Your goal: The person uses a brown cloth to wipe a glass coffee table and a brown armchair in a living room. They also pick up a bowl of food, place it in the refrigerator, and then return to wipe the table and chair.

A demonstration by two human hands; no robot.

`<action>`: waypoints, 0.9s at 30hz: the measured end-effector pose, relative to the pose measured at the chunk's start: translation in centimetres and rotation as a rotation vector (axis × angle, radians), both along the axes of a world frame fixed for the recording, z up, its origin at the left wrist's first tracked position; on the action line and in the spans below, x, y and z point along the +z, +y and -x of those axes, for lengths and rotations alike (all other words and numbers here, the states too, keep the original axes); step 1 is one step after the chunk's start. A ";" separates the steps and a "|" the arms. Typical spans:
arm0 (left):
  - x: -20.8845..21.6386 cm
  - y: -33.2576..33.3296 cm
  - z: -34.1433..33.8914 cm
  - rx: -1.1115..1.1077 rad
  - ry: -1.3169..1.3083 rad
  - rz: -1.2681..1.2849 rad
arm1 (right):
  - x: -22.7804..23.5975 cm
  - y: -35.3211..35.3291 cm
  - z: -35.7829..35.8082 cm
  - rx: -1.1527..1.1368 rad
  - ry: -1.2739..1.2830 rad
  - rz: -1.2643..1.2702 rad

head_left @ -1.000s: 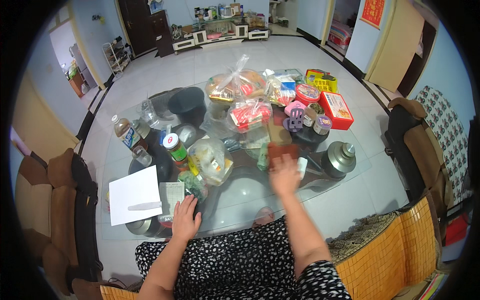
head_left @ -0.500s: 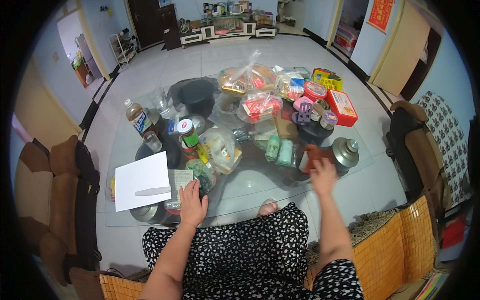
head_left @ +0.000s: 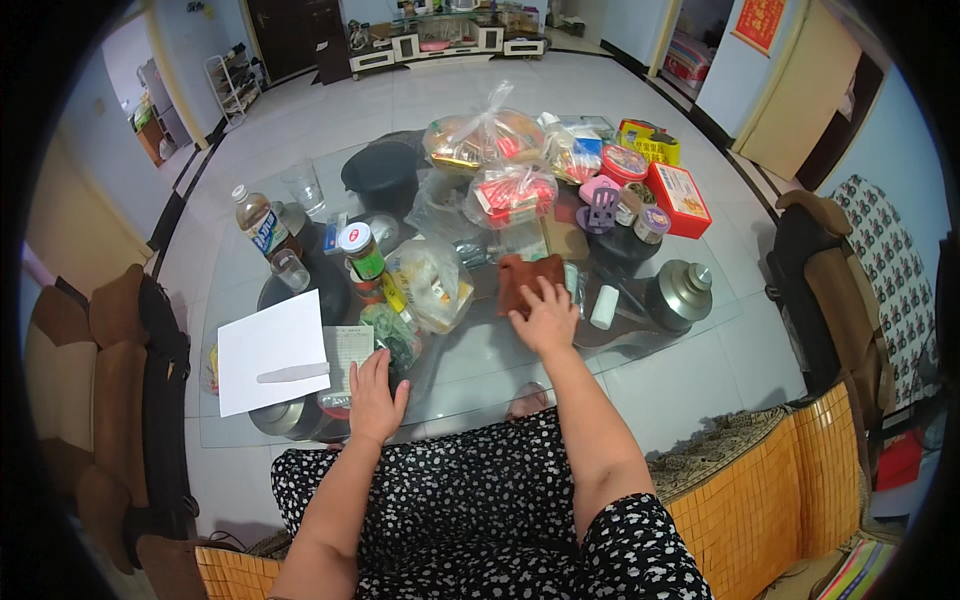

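Note:
My right hand [head_left: 548,315] is over a folded brown cloth [head_left: 530,280] at the middle right of the glass table, fingers spread across its near side. The cloth partly covers a green roll in clear wrapping [head_left: 573,283]. Just right of it lies a short white cylinder [head_left: 604,307]. My left hand [head_left: 376,400] rests at the table's near edge with its fingers stretched out, holding nothing. Its fingertips are beside a printed paper pad [head_left: 347,350] and a green plastic bag [head_left: 398,335]. A white sheet [head_left: 265,345] with a grey knife-shaped strip [head_left: 293,373] lies farther left.
Left on the glass table [head_left: 470,375] stand a drink bottle [head_left: 265,222], glasses and a lidded jar [head_left: 362,250]. Tied plastic bags [head_left: 510,190] crowd the far middle. A red box [head_left: 680,200] and small tubs are at far right, with a metal lidded pot [head_left: 685,292] nearer.
My right hand and the brown cloth have moved left, onto the green rolls. The white cylinder now shows near where the cloth was. My left hand stays at the table edge.

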State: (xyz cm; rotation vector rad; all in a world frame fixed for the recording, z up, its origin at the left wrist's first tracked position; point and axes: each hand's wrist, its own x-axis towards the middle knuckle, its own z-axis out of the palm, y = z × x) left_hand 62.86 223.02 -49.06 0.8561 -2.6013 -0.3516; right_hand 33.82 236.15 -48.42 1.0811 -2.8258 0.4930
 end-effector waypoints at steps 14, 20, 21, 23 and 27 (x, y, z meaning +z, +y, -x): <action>0.2 0.4 0.2 0.009 -0.036 0.017 | 0.0 19.3 14.4 -0.693 -0.174 -0.194; 0.0 0.1 -0.3 0.015 -0.014 0.017 | -0.9 15.3 8.1 -0.520 -0.077 -0.272; -0.2 -0.2 -0.3 0.007 -0.005 0.026 | -0.6 14.4 6.0 -0.441 -0.051 -0.270; -0.5 -0.4 -0.4 -0.029 0.050 0.010 | -1.9 13.0 2.1 -0.244 0.095 -0.253; -1.4 -1.4 -1.2 -0.038 0.178 -0.083 | -1.1 9.3 -7.5 0.138 0.148 -0.134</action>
